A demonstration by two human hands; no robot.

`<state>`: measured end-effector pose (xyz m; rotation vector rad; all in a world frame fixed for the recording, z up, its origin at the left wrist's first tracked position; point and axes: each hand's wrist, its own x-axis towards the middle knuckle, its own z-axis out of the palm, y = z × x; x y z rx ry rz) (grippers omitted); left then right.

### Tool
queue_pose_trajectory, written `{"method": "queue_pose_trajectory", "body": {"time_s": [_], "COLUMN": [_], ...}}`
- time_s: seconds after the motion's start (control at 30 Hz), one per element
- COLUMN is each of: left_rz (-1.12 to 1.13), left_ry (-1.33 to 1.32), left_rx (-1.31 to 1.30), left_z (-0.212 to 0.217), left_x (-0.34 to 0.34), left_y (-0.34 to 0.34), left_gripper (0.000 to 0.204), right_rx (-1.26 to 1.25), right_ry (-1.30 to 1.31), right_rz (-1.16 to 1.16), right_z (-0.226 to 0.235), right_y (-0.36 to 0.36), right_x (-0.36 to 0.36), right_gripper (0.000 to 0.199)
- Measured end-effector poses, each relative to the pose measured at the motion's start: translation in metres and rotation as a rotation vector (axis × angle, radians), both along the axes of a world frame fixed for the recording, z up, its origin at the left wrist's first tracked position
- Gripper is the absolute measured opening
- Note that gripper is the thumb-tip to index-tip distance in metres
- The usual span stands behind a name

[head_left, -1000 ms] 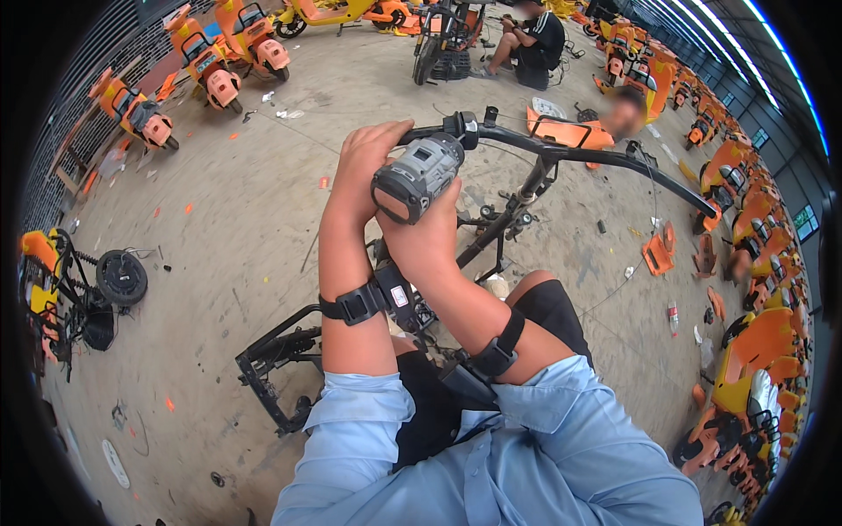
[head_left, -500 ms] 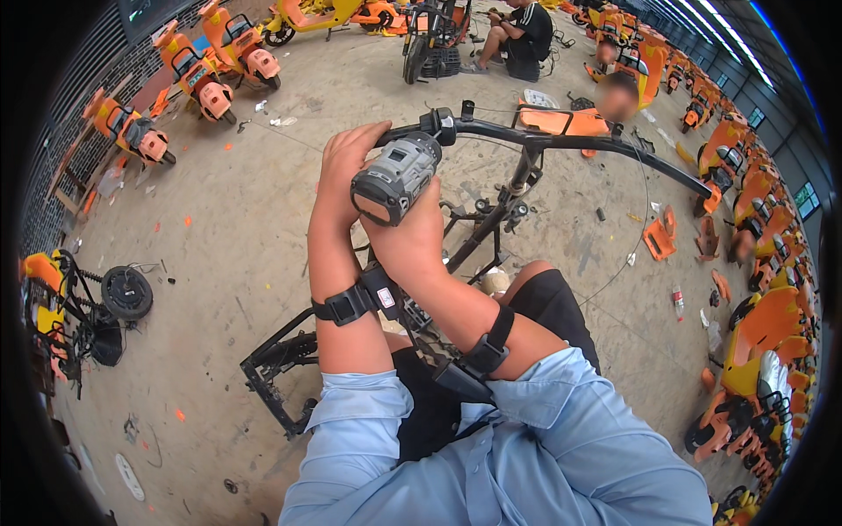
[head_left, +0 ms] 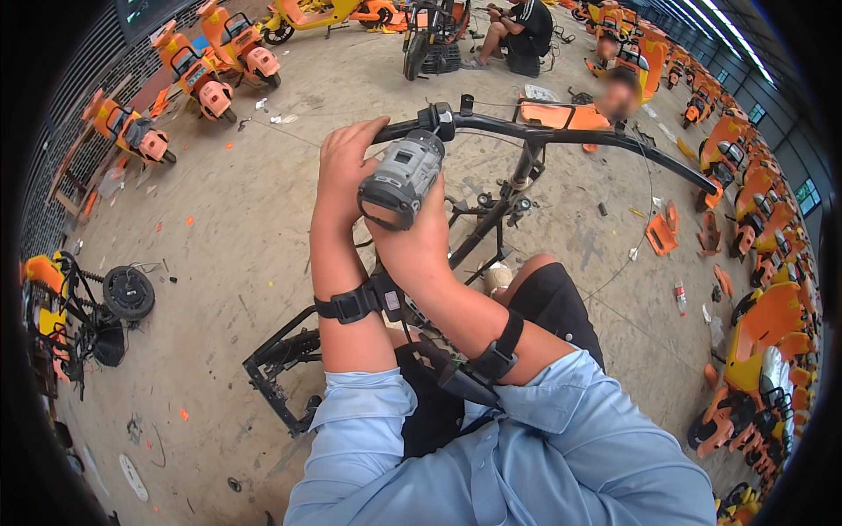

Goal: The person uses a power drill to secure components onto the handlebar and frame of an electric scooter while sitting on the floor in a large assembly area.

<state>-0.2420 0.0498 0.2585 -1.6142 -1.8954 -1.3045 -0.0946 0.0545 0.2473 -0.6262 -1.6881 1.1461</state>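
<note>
Your left hand (head_left: 346,162) has its fingers curled over the left end of the one handlebar (head_left: 561,137). Your right hand (head_left: 412,241) grips one drill (head_left: 405,182), fingers mostly hidden beneath it; its nose points at the bar's clamp (head_left: 436,121), contact unclear. Two straps (head_left: 347,305) circle your forearms, one each. One loose wheel (head_left: 128,292) lies left; one co-worker (head_left: 529,33) sits ahead.

You are in a workshop hall: orange scooters (head_left: 761,326) in rows, a bare black frame (head_left: 491,219), loose panels (head_left: 661,235) on concrete floor (head_left: 219,219).
</note>
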Motion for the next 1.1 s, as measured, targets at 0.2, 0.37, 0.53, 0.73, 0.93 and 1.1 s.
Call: {"method": "queue_pose_trajectory", "body": {"time_s": [0.2,0.37,0.53,0.73,0.93,1.1], "left_rz": [0.053,0.076,0.086,0.124,0.169,0.184], "left_ry": [-0.046,-0.033,-0.031,-0.030,-0.005,-0.002], "left_rx": [-0.022,-0.017,-0.022,0.002,0.020,0.040], "left_z": [0.002,0.001,0.000,0.001,-0.001,-0.002], "left_x": [0.006,0.007,0.006,0.013,0.013,0.015], "left_y": [-0.003,-0.002,0.001,0.005,0.001,0.001], "left_gripper": [0.059,0.060,0.060,0.059,0.059,0.060], "right_rx": [0.015,-0.032,-0.160,-0.158,-0.263,-0.126], "right_ry": [-0.152,-0.190,-0.205,-0.077,-0.188,-0.111], "right_rz": [0.067,0.131,0.208,0.055,0.120,0.046], "right_z": [-0.012,0.003,0.016,-0.001,0.003,-0.008], "right_y": [0.006,0.001,0.004,0.003,0.003,0.002], "right_x": [0.016,0.022,0.025,0.029,0.039,0.035], "right_gripper": [0.114,0.109,0.094,0.045,0.045,0.038]}}
